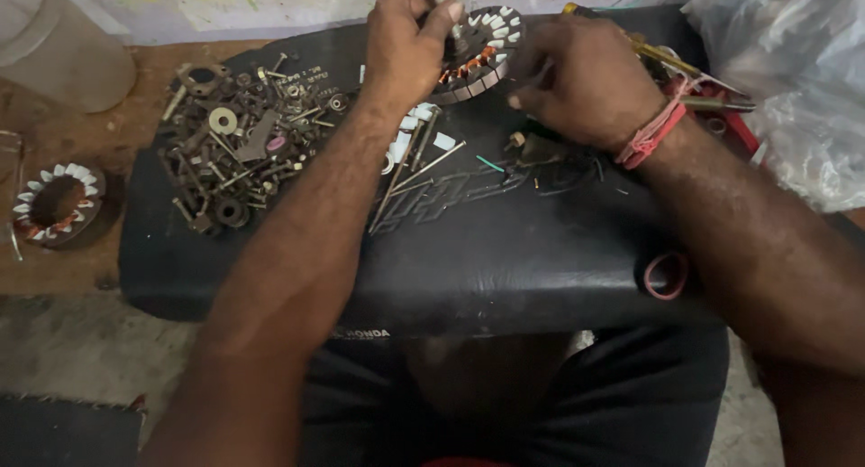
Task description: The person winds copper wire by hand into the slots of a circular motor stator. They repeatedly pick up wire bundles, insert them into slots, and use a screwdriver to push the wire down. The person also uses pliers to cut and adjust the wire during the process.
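Stator [482, 57], round, ringed with pale steel teeth and copper windings, sits tilted at the far edge of the black seat cushion [450, 251]. Left hand [405, 44] grips its rim, fingers closed; right hand [586, 80] rests curled just beside it, its hold undeterminable. Loose bolts and washers [239, 143] lie heaped to the left.

A black seat cushion [505, 251] bears a stator [478, 57] with white and copper-orange windings.
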